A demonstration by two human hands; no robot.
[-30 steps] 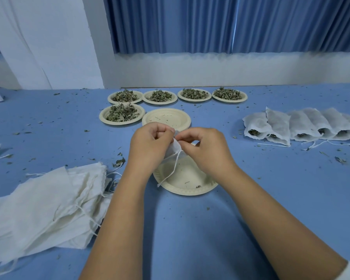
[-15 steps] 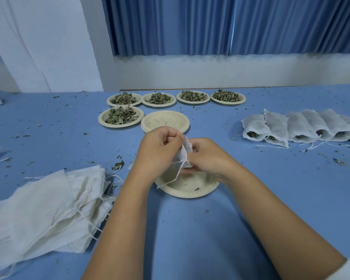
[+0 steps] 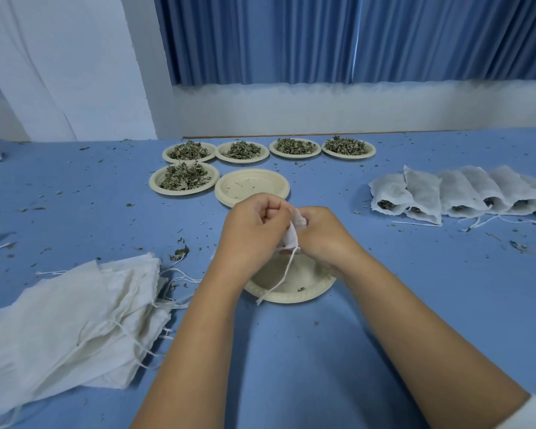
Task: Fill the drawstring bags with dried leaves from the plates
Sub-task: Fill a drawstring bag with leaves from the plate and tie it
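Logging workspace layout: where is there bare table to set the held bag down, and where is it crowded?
Free: the table right of the near plate, nearer than the row of filled bags; also left of the leaf plates, beyond the empty-bag pile, crumbs only. Crowded: centre, where left hand and right hand grip the bag over that plate.

White bags (image 3: 68, 320), cream plates (image 3: 251, 185), green leaves (image 3: 183, 178), blue table (image 3: 291, 351).

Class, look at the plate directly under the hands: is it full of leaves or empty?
Nearly empty: the plate shows its bare base, with only a few leaf crumbs.
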